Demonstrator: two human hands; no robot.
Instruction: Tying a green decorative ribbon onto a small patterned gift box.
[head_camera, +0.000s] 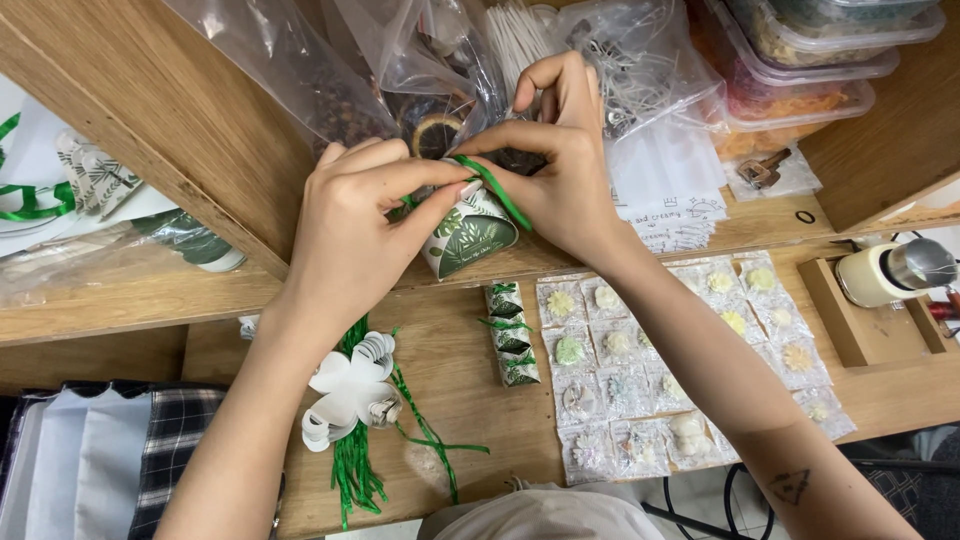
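I have the little favour box (468, 232), white card printed with green leaves, raised above the wooden desk (460, 390), a touch above the middle of my view. My left hand (365, 215) wraps it from nine o'clock, fingers curled over the top and thumb (425, 215) pressed along its near face, so that hand is closed on the box. My right hand (560, 160) comes in from three o'clock with thumb and forefinger pinched together on the green ribbon (495, 188), which runs across the box top toward four o'clock. The box looks very light and thin-walled; I judge it would dent under a hard squeeze, so the corners and folded edges seem the safest place to grip, not the flat faces. The ribbon is narrow, soft and probably slick, so I think it wants a pinch close to the box, where it cannot slide. At six o'clock from the box, three finished boxes (508, 335) lie in a row on the desk, and to their right, at four o'clock, a sheet of small wrapped flower shapes (640, 385). Down at seven o'clock are white paper cutouts (350, 390) on a bundle of loose green ribbon strands (352, 470). Clear plastic bags (420, 60) sit on the shelf at twelve o'clock, just behind my hands.
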